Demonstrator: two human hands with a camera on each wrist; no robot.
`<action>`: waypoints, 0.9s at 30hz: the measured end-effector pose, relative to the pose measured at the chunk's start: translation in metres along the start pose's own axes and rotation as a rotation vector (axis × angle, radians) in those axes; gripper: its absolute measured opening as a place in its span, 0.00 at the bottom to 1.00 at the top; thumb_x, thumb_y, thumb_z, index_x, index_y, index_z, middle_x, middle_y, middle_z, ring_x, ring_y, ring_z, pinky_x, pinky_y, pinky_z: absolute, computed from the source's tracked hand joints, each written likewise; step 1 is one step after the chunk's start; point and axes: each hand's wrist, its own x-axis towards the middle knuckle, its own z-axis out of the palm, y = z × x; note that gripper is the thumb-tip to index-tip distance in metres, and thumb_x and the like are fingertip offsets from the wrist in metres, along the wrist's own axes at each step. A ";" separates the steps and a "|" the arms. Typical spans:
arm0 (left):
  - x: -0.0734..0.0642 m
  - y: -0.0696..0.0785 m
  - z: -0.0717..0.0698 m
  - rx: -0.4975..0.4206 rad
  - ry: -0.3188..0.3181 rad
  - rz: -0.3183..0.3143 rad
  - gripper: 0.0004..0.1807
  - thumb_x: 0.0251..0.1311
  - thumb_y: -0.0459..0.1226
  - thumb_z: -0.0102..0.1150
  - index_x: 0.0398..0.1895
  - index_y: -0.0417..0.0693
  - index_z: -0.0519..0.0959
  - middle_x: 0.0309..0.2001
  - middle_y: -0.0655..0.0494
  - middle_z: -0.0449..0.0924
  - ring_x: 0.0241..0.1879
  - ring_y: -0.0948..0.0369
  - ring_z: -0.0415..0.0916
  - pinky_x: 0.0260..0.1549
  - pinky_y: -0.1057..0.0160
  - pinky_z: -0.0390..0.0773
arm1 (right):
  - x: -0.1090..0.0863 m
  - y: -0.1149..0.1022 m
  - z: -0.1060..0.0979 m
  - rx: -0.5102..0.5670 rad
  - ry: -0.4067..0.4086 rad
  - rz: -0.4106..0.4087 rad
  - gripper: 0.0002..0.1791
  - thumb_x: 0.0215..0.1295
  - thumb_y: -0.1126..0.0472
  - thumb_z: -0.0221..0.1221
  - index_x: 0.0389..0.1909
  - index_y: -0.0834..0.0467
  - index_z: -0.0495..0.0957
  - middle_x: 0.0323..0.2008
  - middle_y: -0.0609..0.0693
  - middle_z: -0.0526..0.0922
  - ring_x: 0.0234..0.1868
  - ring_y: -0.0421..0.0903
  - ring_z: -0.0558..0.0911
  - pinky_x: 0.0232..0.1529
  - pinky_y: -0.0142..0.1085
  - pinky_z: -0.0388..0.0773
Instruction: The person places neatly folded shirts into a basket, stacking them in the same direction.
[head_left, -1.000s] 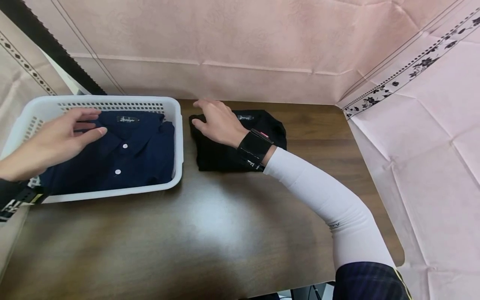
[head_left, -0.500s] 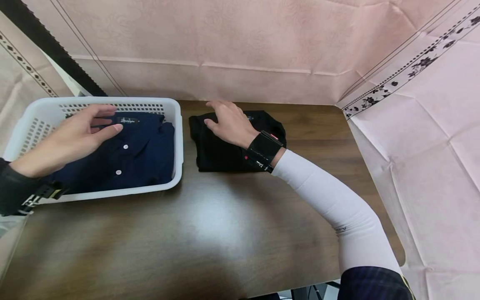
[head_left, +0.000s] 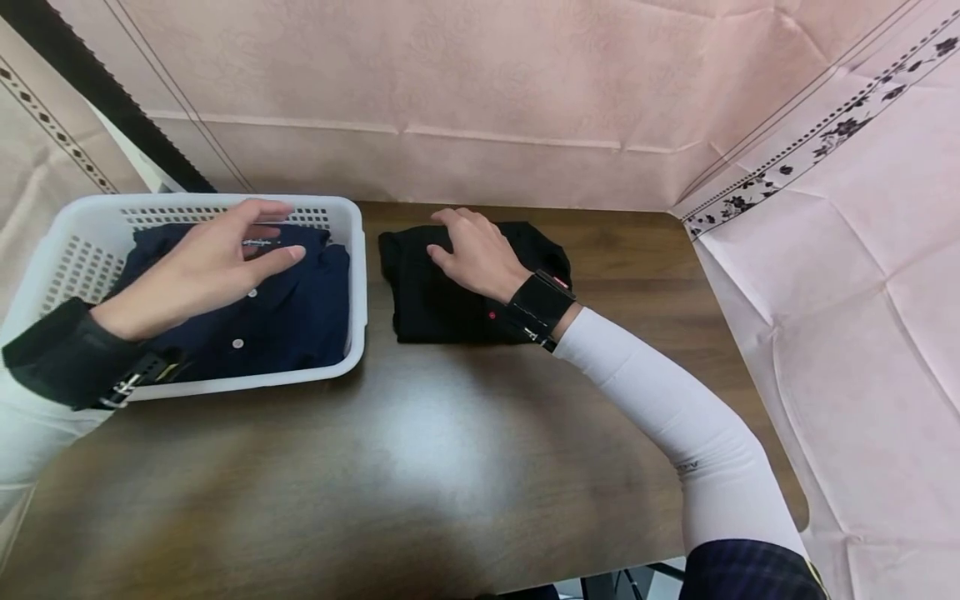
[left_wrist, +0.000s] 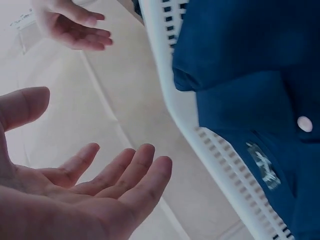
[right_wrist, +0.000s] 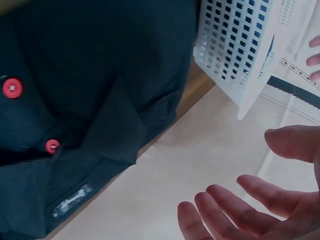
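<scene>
A folded navy shirt [head_left: 300,321] with white buttons lies in the white plastic basket [head_left: 358,292] at the left of the table. Above it hovers my left hand [head_left: 198,271], its fingers relaxed and holding nothing; the left wrist view shows a gap between the hand and the shirt [left_wrist: 240,105]. To the basket's right, a folded black shirt [head_left: 427,308] with red buttons rests on the wooden table. My right hand [head_left: 480,258] is over this shirt, fingers loosely spread. In the right wrist view, the right hand's fingers [right_wrist: 240,210] are apart from the black shirt [right_wrist: 100,75].
The brown wooden table [head_left: 420,467] carries the basket and the black shirt. A pale pink cloth [head_left: 450,100] hangs behind the table's back edge, and another cloth [head_left: 862,333] drapes at its right side.
My left hand has moved right across the basket, from its left side to above the navy shirt's collar. My right hand has shifted slightly right over the black shirt. Both shirts stay in place.
</scene>
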 end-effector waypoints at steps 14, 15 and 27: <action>0.014 0.033 0.018 -0.002 0.006 0.145 0.38 0.66 0.53 0.53 0.73 0.43 0.61 0.70 0.39 0.64 0.65 0.43 0.66 0.58 0.37 0.67 | -0.009 0.017 0.005 -0.013 0.013 0.046 0.28 0.69 0.50 0.56 0.66 0.60 0.71 0.62 0.57 0.76 0.56 0.48 0.76 0.51 0.41 0.77; 0.015 0.035 0.020 0.002 0.004 0.148 0.38 0.66 0.53 0.53 0.73 0.42 0.61 0.70 0.39 0.65 0.65 0.43 0.66 0.58 0.37 0.67 | -0.009 0.018 0.006 -0.010 0.014 0.051 0.28 0.69 0.50 0.56 0.66 0.60 0.71 0.62 0.57 0.76 0.56 0.48 0.77 0.51 0.41 0.78; 0.032 0.061 0.039 0.005 -0.061 0.149 0.38 0.66 0.52 0.53 0.74 0.42 0.59 0.72 0.42 0.61 0.67 0.45 0.63 0.59 0.41 0.68 | -0.017 0.039 0.009 -0.020 0.014 0.105 0.29 0.68 0.50 0.56 0.66 0.60 0.71 0.61 0.58 0.76 0.51 0.49 0.77 0.46 0.42 0.78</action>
